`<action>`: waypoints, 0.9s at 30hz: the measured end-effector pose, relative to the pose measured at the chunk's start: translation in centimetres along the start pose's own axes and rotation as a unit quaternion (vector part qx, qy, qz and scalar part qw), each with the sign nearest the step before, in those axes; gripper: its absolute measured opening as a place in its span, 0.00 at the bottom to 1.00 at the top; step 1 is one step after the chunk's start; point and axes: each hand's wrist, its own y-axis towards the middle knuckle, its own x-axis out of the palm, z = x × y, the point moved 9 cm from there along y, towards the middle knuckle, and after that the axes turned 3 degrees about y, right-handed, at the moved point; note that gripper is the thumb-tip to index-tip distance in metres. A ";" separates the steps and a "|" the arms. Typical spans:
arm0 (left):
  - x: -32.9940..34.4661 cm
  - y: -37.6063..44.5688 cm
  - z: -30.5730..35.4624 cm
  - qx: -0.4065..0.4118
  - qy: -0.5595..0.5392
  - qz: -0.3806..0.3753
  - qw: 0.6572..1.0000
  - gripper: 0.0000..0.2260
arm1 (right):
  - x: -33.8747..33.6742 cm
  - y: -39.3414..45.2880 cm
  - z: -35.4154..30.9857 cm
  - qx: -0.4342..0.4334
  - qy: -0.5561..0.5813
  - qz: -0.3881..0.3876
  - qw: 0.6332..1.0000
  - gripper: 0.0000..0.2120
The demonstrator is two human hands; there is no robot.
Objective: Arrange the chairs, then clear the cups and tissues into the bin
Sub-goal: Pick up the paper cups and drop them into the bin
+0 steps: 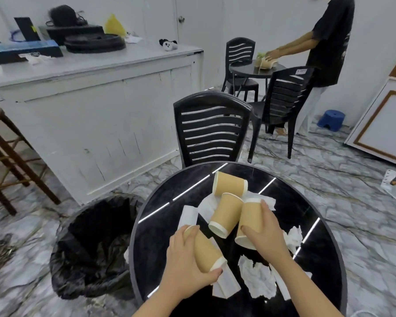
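Several tan paper cups lie tipped over on a round black table (174, 229). My left hand (185, 264) grips one cup (207, 253) near the table's left side. My right hand (265, 234) wraps around another cup (249, 218) in the middle. Two more cups (225, 216) (230, 184) lie free just beyond. White tissues are scattered among them, folded ones (188, 216) (226, 284) and a crumpled one (258, 280). A bin lined with a black bag (89, 248) stands on the floor left of the table. A black slatted chair (212, 131) is tucked in at the table's far side.
A white counter (96, 92) with clutter runs along the left. A wooden stool (7, 156) stands at far left. Behind, a person (329, 42) leans over a second round table (256, 69) with two black chairs. A blue step stool (332, 120) and a power strip (390, 177) lie on the floor at right.
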 end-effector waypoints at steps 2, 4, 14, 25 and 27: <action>-1.5 -0.1 -1.0 -0.018 -0.021 0.027 0.999 0.44 | 1.0 0.3 -2.2 -0.029 -0.004 -0.015 0.999 0.42; -3.3 -0.2 -2.1 -0.031 -0.027 0.053 0.998 0.44 | 2.6 0.5 -4.3 -0.044 -0.007 -0.038 0.998 0.42; -13.3 -3.2 -13.2 -0.130 -0.027 0.161 0.978 0.45 | 17.7 -0.6 -14.4 -0.132 -0.027 -0.170 0.976 0.44; -22.9 -6.2 -31.5 -0.209 -0.044 0.158 0.964 0.45 | 39.0 -2.8 -20.3 -0.118 -0.090 -0.267 0.952 0.43; -23.8 -6.2 -34.3 -0.219 -0.048 0.141 0.964 0.46 | 41.6 -2.8 -20.3 -0.105 -0.096 -0.273 0.951 0.43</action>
